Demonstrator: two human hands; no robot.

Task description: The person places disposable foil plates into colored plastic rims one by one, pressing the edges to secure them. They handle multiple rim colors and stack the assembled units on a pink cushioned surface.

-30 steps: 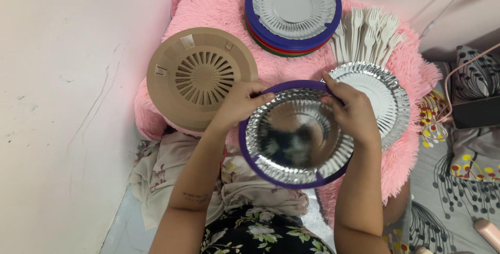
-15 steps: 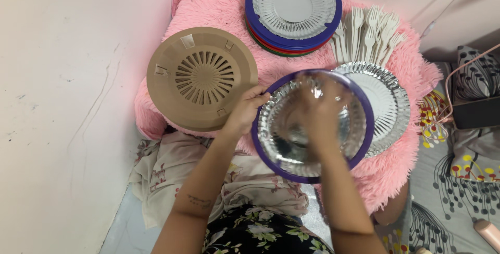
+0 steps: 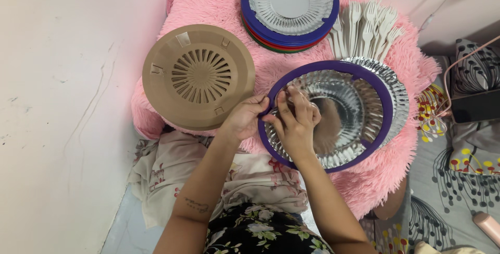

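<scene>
A round purple plate holder (image 3: 383,97) carries a silver foil plate (image 3: 349,113) and rests on a pink fluffy cushion (image 3: 219,4). My left hand (image 3: 244,118) grips the holder's left rim. My right hand (image 3: 295,121) lies on the foil plate inside, with its fingers pressing at the left edge near the rim. Under the holder's right side a second silver foil plate (image 3: 398,92) sticks out.
A tan slotted plate holder (image 3: 198,77) lies upside down at the left. A stack of coloured holders topped with a foil plate (image 3: 290,1) sits at the back. Several white plastic forks (image 3: 364,27) lie beside it. A wall stands at the left, patterned bedding (image 3: 448,181) at the right.
The purple holder with its foil plate moved up and to the right onto the cushion. My right hand went from the holder's right rim to the plate's left edge.
</scene>
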